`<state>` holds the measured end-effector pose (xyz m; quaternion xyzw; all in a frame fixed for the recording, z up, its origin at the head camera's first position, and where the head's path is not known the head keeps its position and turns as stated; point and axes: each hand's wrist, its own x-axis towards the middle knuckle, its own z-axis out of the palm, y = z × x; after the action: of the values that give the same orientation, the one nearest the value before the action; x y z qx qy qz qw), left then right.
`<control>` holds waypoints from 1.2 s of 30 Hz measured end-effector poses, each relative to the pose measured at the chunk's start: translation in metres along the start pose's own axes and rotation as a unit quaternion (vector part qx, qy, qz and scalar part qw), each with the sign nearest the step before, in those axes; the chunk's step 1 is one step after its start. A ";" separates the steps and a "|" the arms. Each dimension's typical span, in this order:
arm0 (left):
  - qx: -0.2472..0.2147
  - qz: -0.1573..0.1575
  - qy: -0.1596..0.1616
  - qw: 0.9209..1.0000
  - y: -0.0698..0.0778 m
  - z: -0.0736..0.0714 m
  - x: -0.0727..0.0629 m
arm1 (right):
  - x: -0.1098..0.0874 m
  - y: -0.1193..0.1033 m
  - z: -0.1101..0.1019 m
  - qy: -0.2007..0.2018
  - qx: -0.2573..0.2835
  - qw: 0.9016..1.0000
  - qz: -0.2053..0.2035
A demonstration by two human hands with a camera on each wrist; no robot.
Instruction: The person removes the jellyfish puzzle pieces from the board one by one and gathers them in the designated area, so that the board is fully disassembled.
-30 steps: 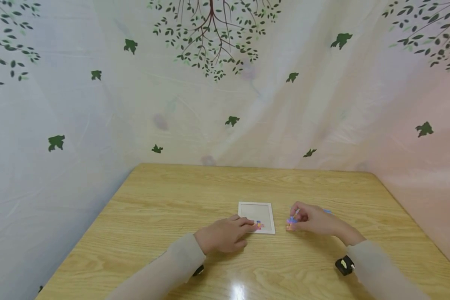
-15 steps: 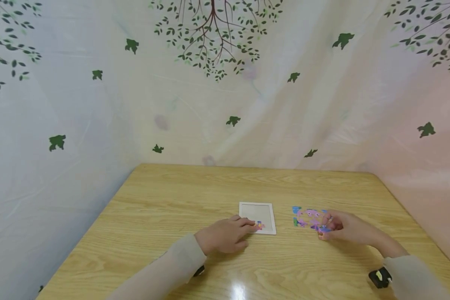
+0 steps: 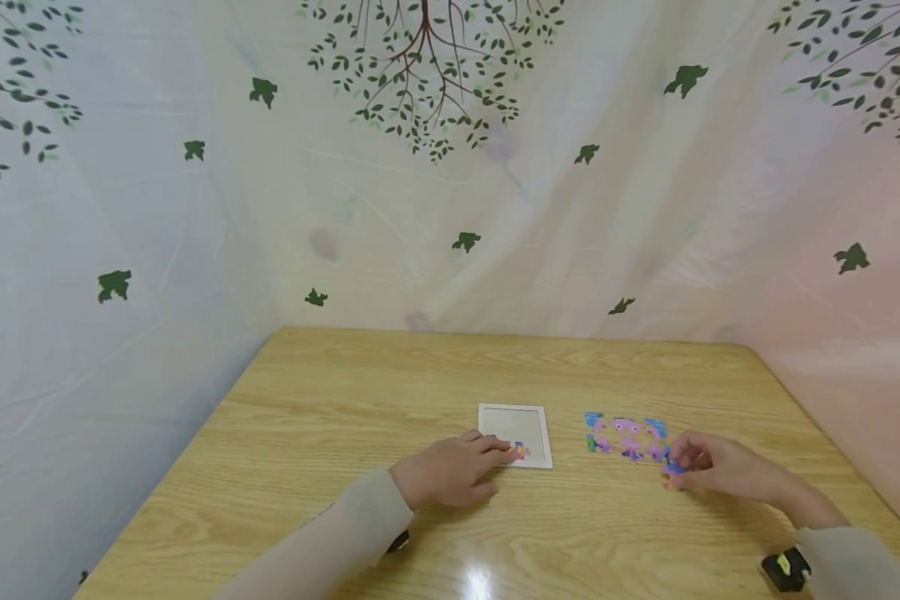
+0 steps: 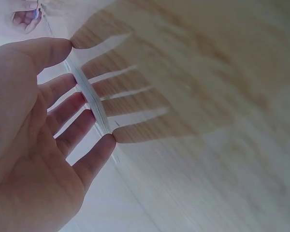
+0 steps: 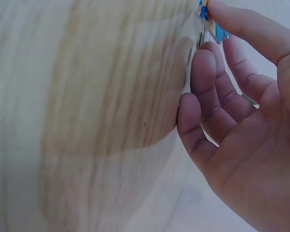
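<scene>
My left hand [image 3: 450, 468] rests with extended fingers on the near left part of a white puzzle frame [image 3: 547, 437]. In the left wrist view its fingertips line up along the frame's edge [image 4: 91, 96]. A few pink and yellow puzzle pieces [image 3: 521, 451] lie inside the frame, by the index fingertip. To the right, my right hand [image 3: 727, 471] pinches a blue and orange puzzle piece [image 3: 673, 473] between thumb and fingers. The right wrist view shows a bit of this puzzle piece [image 5: 213, 26] at the thumb tip; the other fingers curl low over the table.
Several pink, blue and green puzzle pieces [image 3: 626, 435] lie in a group between the frame and my right hand, showing a face with eyes. The wooden table [image 3: 390, 375] ends at a leaf-printed cloth [image 3: 390, 208] behind.
My right hand has moved right and a little nearer with the puzzle piece, from beside the frame to the group's right end, uncovering the group. My left hand stays put.
</scene>
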<state>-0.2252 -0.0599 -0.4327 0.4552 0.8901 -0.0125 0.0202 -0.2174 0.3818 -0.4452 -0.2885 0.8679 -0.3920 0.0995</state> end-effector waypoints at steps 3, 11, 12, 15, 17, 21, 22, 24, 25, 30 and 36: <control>0.001 0.000 0.004 1.000 0.000 0.001 0.000 | 0.002 0.000 0.003 -0.008 0.014 1.000 0.013; -0.005 0.002 -0.001 1.000 -0.001 0.001 0.000 | 0.004 -0.001 0.004 -0.035 0.048 0.998 0.034; -0.005 0.003 -0.002 1.000 -0.002 0.001 0.000 | 0.004 -0.001 0.004 -0.040 0.053 0.997 0.035; -0.003 0.005 -0.007 1.000 -0.002 0.001 0.000 | 0.005 -0.001 0.004 -0.050 0.067 0.996 0.037; -0.001 0.006 -0.008 1.000 -0.002 0.002 0.000 | 0.005 -0.001 0.004 -0.054 0.072 0.995 0.038; 0.010 0.012 -0.005 1.000 -0.002 0.002 0.000 | 0.005 0.000 0.004 -0.052 0.078 0.995 0.043; 0.014 0.015 -0.002 1.000 -0.002 0.002 0.000 | 0.005 0.000 0.004 -0.050 0.079 0.995 0.045; 0.018 0.018 0.001 1.000 -0.002 0.002 -0.001 | 0.004 0.000 0.004 -0.048 0.080 0.994 0.049; 0.019 0.019 0.003 1.000 -0.002 0.002 -0.001 | 0.004 0.000 0.005 -0.047 0.080 0.994 0.051; 0.010 0.014 0.001 1.000 -0.001 0.001 -0.003 | 0.004 -0.002 0.004 -0.040 0.071 0.994 0.066; 0.012 0.007 0.010 1.000 -0.001 0.000 -0.005 | 0.008 -0.010 0.004 -0.015 0.022 0.997 0.075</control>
<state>-0.2228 -0.0645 -0.4325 0.4616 0.8869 -0.0182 0.0060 -0.2179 0.3695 -0.4404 -0.2263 0.8768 -0.3978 0.1474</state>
